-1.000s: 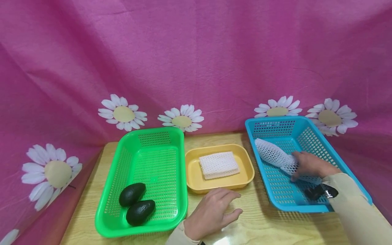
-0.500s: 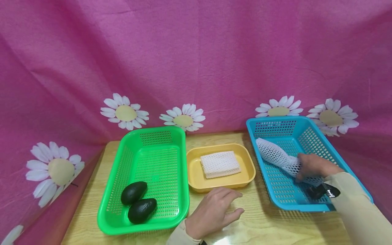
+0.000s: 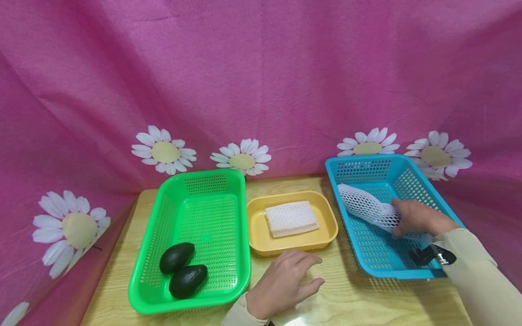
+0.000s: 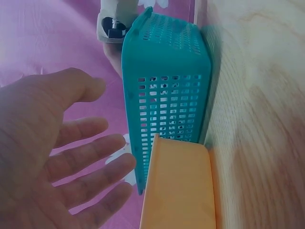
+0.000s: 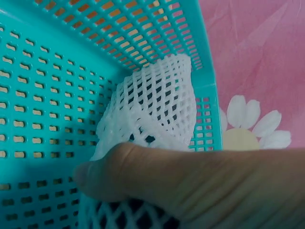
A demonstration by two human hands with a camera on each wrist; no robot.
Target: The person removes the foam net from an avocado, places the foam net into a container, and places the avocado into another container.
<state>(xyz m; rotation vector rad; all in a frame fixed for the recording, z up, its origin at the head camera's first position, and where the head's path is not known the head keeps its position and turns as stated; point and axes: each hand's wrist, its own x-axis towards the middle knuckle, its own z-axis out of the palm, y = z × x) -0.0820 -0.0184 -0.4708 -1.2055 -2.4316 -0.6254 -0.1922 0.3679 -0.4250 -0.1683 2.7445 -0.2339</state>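
Note:
My right hand grips a white foam net sleeve low inside the blue basket. Something dark shows through its mesh. Beyond the thumb in the right wrist view, more white foam netting lies against the basket wall, also with dark showing through. My left hand hovers over the table in front of the yellow tray, fingers relaxed and spread, nothing in them. In that tray lies a folded stack of white foam net sleeves. Two dark avocados sit at the near left of the green basket.
The baskets and tray stand side by side on a wooden table, the tray between the two baskets. Behind them hangs a pink cloth printed with daisies. Raised basket walls surround the right hand.
The right hand has shifted very slightly on the foam net sleeve, which stays in the blue basket. The left hand, avocados and tray are as before.

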